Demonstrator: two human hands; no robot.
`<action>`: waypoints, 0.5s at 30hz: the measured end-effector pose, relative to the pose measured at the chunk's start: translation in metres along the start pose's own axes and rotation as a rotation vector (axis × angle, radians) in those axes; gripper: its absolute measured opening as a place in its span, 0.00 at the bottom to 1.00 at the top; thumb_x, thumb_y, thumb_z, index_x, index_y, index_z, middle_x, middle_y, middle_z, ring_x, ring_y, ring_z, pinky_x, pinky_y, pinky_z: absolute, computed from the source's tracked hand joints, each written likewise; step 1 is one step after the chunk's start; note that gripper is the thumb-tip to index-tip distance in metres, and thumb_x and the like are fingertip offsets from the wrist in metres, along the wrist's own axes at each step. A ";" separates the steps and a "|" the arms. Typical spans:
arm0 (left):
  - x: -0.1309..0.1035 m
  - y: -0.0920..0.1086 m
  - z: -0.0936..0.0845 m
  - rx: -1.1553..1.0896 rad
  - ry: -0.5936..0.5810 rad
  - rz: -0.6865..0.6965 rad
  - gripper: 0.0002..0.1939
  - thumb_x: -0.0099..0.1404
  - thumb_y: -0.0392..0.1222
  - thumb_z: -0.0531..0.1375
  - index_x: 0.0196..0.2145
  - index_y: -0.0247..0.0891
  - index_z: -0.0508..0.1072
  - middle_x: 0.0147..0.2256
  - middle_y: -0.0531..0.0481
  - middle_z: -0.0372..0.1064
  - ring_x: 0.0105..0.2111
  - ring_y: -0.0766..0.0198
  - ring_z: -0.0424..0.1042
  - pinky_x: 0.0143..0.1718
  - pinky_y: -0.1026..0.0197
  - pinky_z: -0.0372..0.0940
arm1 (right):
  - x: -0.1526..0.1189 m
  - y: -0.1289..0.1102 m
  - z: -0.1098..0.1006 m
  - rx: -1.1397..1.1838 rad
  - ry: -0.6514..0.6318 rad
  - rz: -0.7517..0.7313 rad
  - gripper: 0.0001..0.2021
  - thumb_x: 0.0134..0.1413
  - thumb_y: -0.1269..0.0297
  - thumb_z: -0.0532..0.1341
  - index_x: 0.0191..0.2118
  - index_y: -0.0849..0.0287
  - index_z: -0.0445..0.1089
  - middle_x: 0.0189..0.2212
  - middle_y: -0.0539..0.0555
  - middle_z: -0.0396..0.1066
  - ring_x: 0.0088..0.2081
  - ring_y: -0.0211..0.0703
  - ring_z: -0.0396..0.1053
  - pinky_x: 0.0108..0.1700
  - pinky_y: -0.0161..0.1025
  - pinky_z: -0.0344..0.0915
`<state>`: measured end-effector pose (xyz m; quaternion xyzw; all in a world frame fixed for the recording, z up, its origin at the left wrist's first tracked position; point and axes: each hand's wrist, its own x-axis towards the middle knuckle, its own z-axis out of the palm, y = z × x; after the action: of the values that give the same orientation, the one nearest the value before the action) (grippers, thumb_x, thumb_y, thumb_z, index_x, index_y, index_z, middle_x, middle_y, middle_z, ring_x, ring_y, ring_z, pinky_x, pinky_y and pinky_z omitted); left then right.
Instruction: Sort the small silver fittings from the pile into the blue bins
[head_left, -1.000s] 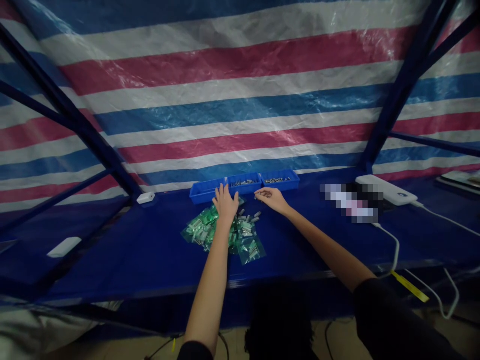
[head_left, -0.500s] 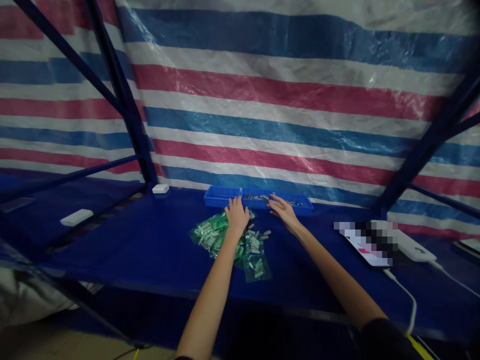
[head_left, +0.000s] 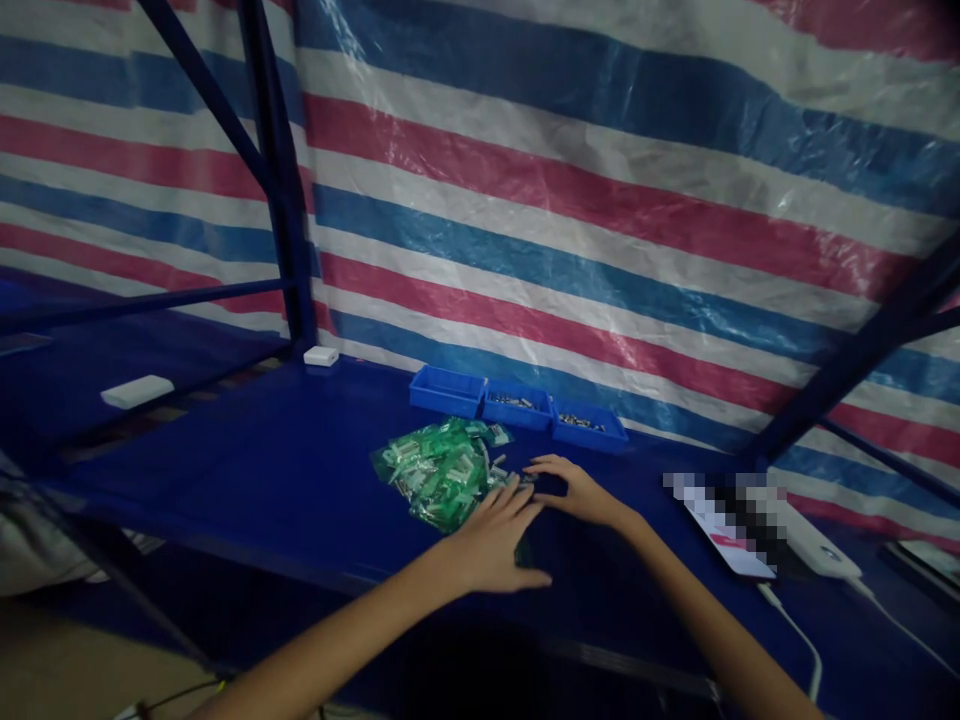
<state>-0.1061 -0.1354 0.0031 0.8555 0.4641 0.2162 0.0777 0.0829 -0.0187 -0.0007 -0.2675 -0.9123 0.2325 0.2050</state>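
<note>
A pile of small clear-green plastic bags (head_left: 442,465) with pale, stick-like pieces in them lies on the blue table (head_left: 292,470). My left hand (head_left: 499,540) is spread palm down over the pile's near right edge, thumb pointing right; its fingers are apart. Just beyond its fingertips, my right hand (head_left: 574,490) curves in from the right with thumb and forefinger apart. A few loose pieces (head_left: 496,467) lie by the fingertips of both hands. Whether the right fingertips touch any of them I cannot make out. The left hand hides part of the bags.
Behind the pile stand three blue trays: the left tray (head_left: 447,390), plus the middle tray (head_left: 517,405) and right tray (head_left: 589,427) with small metallic pieces. A phone (head_left: 724,535) and white power bank (head_left: 817,540) with cables lie right. A small white box (head_left: 321,356) sits back left.
My left hand has come off the middle of the pile, toward me and right. My right hand has drawn back from the trays to the pile's right side. The view has tilted.
</note>
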 end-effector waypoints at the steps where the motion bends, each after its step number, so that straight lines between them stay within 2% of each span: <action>1: -0.011 0.002 0.004 0.024 -0.020 0.016 0.37 0.57 0.63 0.53 0.59 0.40 0.58 0.61 0.42 0.50 0.62 0.47 0.44 0.58 0.44 0.51 | -0.001 0.000 0.002 -0.035 0.007 0.015 0.18 0.51 0.60 0.62 0.49 0.53 0.67 0.50 0.57 0.66 0.53 0.47 0.62 0.55 0.50 0.57; 4: -0.034 -0.002 0.007 0.097 0.000 0.028 0.29 0.64 0.59 0.47 0.58 0.44 0.59 0.61 0.46 0.49 0.62 0.51 0.44 0.59 0.46 0.49 | 0.001 -0.002 0.008 -0.082 0.045 0.049 0.14 0.53 0.60 0.60 0.47 0.53 0.69 0.46 0.56 0.67 0.50 0.45 0.64 0.53 0.47 0.59; 8: -0.046 -0.013 0.000 0.230 0.081 0.039 0.23 0.67 0.51 0.46 0.57 0.46 0.60 0.60 0.50 0.53 0.62 0.55 0.48 0.60 0.49 0.49 | 0.007 -0.003 0.013 -0.117 0.095 0.093 0.12 0.53 0.60 0.59 0.43 0.54 0.70 0.39 0.54 0.69 0.43 0.42 0.66 0.47 0.41 0.62; 11: -0.052 -0.022 -0.004 0.337 0.118 0.035 0.21 0.68 0.47 0.46 0.57 0.45 0.61 0.59 0.50 0.55 0.61 0.55 0.50 0.60 0.49 0.47 | 0.014 -0.006 0.013 -0.191 0.099 0.172 0.11 0.52 0.60 0.59 0.42 0.55 0.70 0.36 0.53 0.69 0.36 0.39 0.67 0.40 0.37 0.64; 15: -0.056 -0.037 -0.009 0.438 0.078 0.000 0.22 0.67 0.42 0.45 0.57 0.42 0.61 0.59 0.49 0.55 0.60 0.53 0.51 0.60 0.46 0.45 | 0.026 -0.015 0.010 -0.341 0.067 0.272 0.11 0.52 0.60 0.59 0.41 0.56 0.70 0.35 0.53 0.69 0.35 0.40 0.68 0.35 0.35 0.62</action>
<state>-0.1642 -0.1618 -0.0180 0.8430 0.5026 0.1430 -0.1279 0.0522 -0.0178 0.0058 -0.4263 -0.8867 0.0912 0.1539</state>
